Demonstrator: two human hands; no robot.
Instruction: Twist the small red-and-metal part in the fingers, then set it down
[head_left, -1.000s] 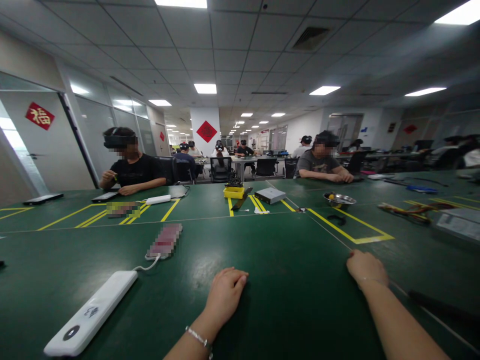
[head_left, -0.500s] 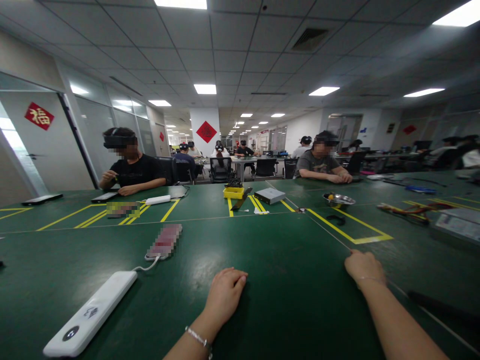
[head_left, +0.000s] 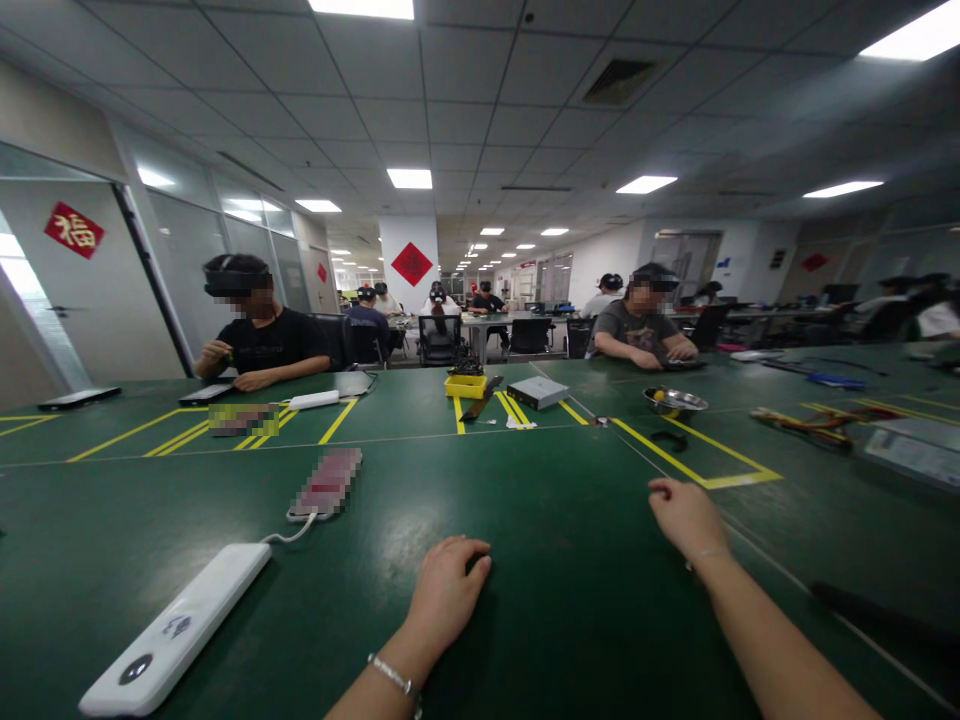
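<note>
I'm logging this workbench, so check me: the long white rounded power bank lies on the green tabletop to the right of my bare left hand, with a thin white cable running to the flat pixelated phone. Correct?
No, the side is wrong. In the head view, the long white rounded power bank lies to the left of your bare left hand. The rest is right.

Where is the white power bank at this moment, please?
In the head view, the white power bank lies on the green table at lower left, left of the left hand; a white cable joins it to the phone just beyond.
</note>
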